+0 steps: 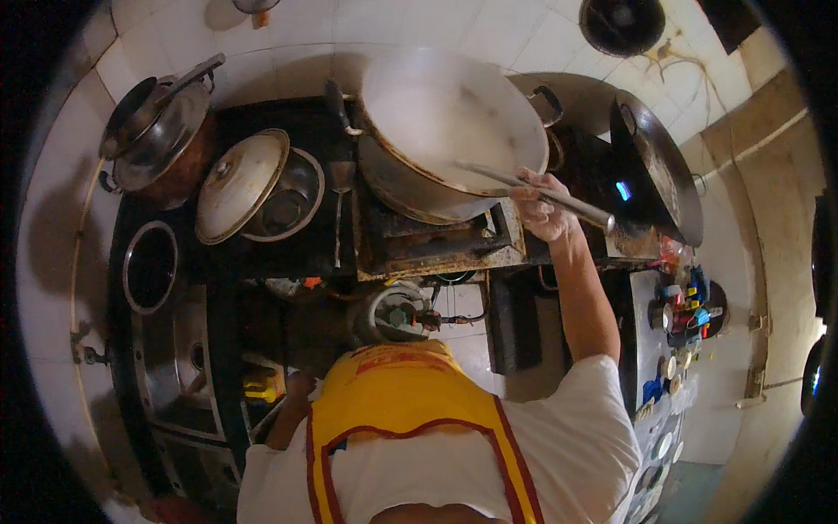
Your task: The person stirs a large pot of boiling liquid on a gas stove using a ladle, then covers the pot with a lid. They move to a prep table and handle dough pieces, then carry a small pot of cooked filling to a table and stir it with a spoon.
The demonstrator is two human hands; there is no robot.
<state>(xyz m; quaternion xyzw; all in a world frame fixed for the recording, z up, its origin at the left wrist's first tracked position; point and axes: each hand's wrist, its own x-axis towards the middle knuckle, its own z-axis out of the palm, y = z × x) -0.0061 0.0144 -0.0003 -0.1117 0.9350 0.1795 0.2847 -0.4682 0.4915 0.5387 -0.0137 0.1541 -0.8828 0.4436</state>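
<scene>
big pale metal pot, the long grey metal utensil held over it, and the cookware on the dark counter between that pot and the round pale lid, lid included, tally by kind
Big pale metal pot: 1
Long grey metal utensil, in right hand: 1
Flat-bladed metal spatula: 1
Round pale lid: 1
Round steel basin: 1
Total: 5

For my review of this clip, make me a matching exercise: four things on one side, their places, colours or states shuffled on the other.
Things
1. Right hand
2. Large pot
3. Lid
4. Apron

Descriptions
A. Yellow with dark red edging
B. Tilted, partly over a metal bowl
C. Closed around a metal rod
D. Uncovered, with a whitish interior

Pairs: 1-C, 2-D, 3-B, 4-A
</scene>
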